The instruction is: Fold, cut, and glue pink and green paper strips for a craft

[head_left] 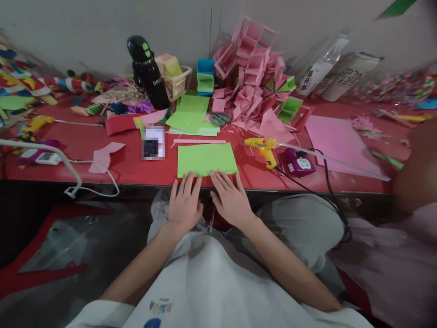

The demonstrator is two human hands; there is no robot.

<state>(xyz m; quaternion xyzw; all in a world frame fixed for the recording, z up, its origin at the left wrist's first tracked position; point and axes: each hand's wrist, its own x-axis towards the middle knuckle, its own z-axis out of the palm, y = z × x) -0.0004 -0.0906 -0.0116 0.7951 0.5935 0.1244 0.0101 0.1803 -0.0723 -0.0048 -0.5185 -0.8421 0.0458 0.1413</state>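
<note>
A sheet of bright green paper lies flat near the front edge of the red table, with a narrow fold or strip along its near edge. My left hand rests its outstretched fingertips on the left part of that edge. On the right part of the same edge lie the spread fingers of my right hand. Neither hand grips anything. Just beyond the sheet is a thin pink paper strip. To the right sits a yellow glue gun with a clear glue stick in it.
Scissors, more green paper and a heap of folded pink paper pieces lie farther back. A black bottle stands at back left. The purple box and glue gun cord are at right. Another person's arm is at far right.
</note>
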